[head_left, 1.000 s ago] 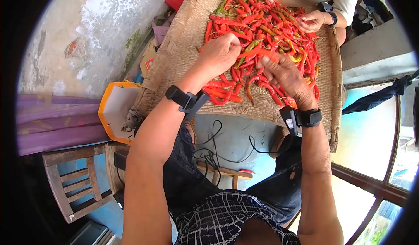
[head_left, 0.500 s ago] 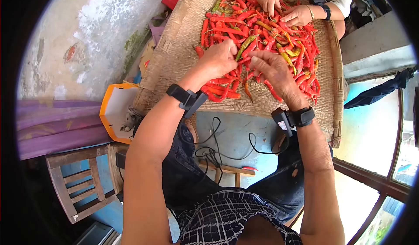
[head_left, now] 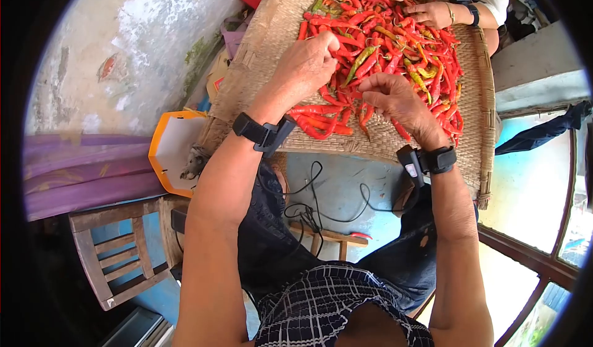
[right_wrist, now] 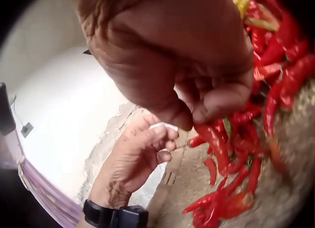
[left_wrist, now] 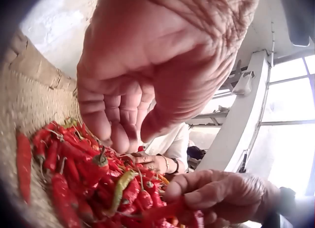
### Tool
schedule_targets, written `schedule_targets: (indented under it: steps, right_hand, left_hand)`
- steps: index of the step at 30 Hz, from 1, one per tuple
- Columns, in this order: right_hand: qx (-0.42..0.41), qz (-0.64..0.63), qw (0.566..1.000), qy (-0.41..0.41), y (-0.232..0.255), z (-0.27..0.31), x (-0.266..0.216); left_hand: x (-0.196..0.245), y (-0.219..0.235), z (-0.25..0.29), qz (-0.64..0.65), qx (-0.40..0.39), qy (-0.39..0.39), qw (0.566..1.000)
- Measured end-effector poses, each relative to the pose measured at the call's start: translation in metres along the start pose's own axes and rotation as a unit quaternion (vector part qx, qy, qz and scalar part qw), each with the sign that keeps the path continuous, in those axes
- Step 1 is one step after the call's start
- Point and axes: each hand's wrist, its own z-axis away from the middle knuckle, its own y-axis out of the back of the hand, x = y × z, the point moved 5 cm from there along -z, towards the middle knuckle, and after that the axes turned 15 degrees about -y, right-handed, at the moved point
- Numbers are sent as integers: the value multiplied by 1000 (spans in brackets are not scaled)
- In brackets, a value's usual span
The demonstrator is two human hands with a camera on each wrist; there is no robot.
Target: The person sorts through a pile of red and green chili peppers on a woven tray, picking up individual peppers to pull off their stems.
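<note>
- At my far left, one wooden chair (head_left: 123, 248) stands below one orange-edged container (head_left: 176, 149).
- One woven tray (head_left: 247, 81), straw-coloured and rough, spreads ahead of me.
- My left hand (head_left: 306, 69) hovers above the near left side of the heap, arm reaching forward, knuckles up. Its fingers bend loosely downward, with a gap between thumb and fingertips.
- The heap of peppers (head_left: 386, 54) lies on the tray, in front of and between my two hands: far too many to count, mostly glossy bright red, long, thin and wrinkled, several with dry curled stems.
- One green pepper (head_left: 360, 65) lies slantwise among the red, near the heap's middle.
- One red pepper (left_wrist: 170, 210) sits at the fingertips of my right hand (head_left: 398, 103), blurred in my left wrist view; thumb and forefinger appear to pinch it. That hand bends inward over the near edge of the heap, knuckles outward.
- A few yellow-green peppers (head_left: 425, 74) lie just beyond it, blotched with red.
- At the far side, another person's two hands (head_left: 429, 15) are at the heap, one partly blurred.
</note>
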Motion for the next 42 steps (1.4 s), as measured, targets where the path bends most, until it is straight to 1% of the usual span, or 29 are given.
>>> schedule_targets:
  steps: [1, 2, 3, 4, 5, 6, 7, 8, 10, 11, 12, 14, 16, 18, 20, 22, 24, 25, 26, 27, 28, 29, 30, 31, 32, 34, 36, 38, 42]
  right_hand:
    - [-16, -8, 1000, -5, 7, -1, -2]
    - [-17, -9, 1000, -5, 16, -3, -2]
    - [12, -83, 996, 38, 28, -2, -9]
    - [41, -156, 984, 81, 38, -1, -15]
    - [42, -158, 983, 80, 40, -2, -17]
    - [103, -289, 945, 113, 50, 3, -23]
    - [162, -413, 884, 144, 60, 7, -22]
    - [165, -415, 883, 144, 62, 6, -17]
    - [188, -289, 934, 99, 60, 1, -5]
    - [142, -229, 961, 66, 51, -5, 3]
    - [143, -230, 960, 65, 42, -3, 5]
    - [83, -91, 990, 73, 10, 0, 1]
    - [104, -28, 989, 105, -5, 6, -3]
    - [124, 36, 982, 138, -9, 8, -6]
    - [97, 82, 977, 170, -15, 8, -7]
    - [75, 66, 982, 162, -16, 9, -11]
    - [-121, 21, 992, -1, -23, 5, 0]
    - [-142, 27, 989, 10, -21, 7, -2]
    - [-145, 28, 989, 10, -15, 9, -5]
    - [-63, 0, 998, 27, -1, 9, -12]
    - [20, -28, 998, 44, 15, 10, -17]
    - [20, -29, 998, 44, 24, 6, -19]
    - [70, -237, 966, 80, 44, 2, -21]
    - [117, -433, 887, 113, 62, 2, -16]
    - [118, -434, 886, 112, 66, 0, -12]
    - [130, -404, 902, 80, 69, 0, -1]
    - [82, -296, 950, 55, 50, 0, 9]
    - [71, -54, 991, 102, 23, 11, -1]
    - [25, 69, 992, 104, -3, 17, 7]
  left_hand:
    - [0, 3, 2, -1, 0, 1, 1000]
    - [1, 0, 5, -22, -59, 9, 998]
    - [2, -5, 8, -42, -117, 17, 992]
    - [1, -7, 9, -42, -118, 16, 992]
    - [0, -13, 10, -43, -128, 1, 991]
    - [0, -18, 10, -44, -138, -14, 989]
    - [-2, -22, 9, -43, -141, -16, 989]
    - [-6, -24, 5, 7, -114, 8, 993]
    - [-8, -26, -1, 58, -89, 30, 994]
    - [-8, -27, -3, 153, -54, 46, 986]
    - [-8, -27, -4, 247, -19, 63, 967]
    - [2, -20, -8, 305, -16, 81, 949]
    - [18, -15, -10, 475, -5, 83, 876]
    - [22, -16, -9, 512, -14, 86, 854]
    - [29, -19, -9, 603, -21, 65, 795]
    - [26, -16, -8, 599, -6, 72, 797]
    - [8, -10, -6, 381, 30, 95, 919]
    - [0, -5, -4, 136, 6, 49, 989]
    - [-5, -5, 3, 135, 7, 51, 990]
    - [-8, -10, 8, -11, -94, 30, 995]
    - [-11, -17, 13, -156, -192, 7, 969]
    - [-13, -21, 16, -157, -192, 7, 969]
    - [-15, -27, 19, -175, -215, 10, 961]
    - [-17, -33, 21, -194, -238, 12, 952]
    - [-19, -39, 23, -212, -261, 14, 942]
    - [-20, -43, 22, -223, -252, 0, 942]
    - [-22, -43, 20, -235, -241, -12, 942]
    - [-25, -42, 21, -281, -270, -10, 921]
    - [-19, -35, 19, -219, -280, -5, 934]
